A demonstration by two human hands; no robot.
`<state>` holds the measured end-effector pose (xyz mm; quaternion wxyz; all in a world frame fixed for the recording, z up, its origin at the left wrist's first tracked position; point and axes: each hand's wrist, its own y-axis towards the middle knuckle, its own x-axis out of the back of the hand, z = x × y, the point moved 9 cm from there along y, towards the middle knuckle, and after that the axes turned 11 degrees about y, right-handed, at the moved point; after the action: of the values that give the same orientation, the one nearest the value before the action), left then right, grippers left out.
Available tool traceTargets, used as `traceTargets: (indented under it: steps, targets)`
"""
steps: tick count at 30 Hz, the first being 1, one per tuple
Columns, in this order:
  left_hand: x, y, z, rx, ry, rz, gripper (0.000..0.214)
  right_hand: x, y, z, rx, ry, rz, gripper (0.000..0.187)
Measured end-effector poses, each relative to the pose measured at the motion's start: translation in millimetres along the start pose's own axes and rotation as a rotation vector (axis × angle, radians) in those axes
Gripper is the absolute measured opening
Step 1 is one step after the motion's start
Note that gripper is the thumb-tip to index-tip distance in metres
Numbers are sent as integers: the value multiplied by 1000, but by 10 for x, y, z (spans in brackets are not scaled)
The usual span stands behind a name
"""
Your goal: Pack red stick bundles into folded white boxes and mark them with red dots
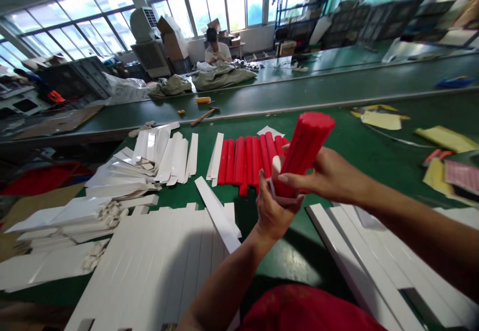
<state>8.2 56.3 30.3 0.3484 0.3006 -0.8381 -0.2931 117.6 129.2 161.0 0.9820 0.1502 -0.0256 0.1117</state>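
Through the head view, my left grip (275, 216) cups the white carton (277, 165), seemingly around the red bundle (309, 141)'s base; my right grip (324, 175) clasps the bundle's side. I'd hold both aligned, squeezing lightly. Red rods (254, 159) lie beyond on the counter (299, 258).

Head-worn view, facing forward, angled down
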Motion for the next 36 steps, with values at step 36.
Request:
traceTargets:
  steps: [36]
  targets:
    - [-22,229,26,-9,-376,78,40,-83,-446,-1265,110,636,-392,23]
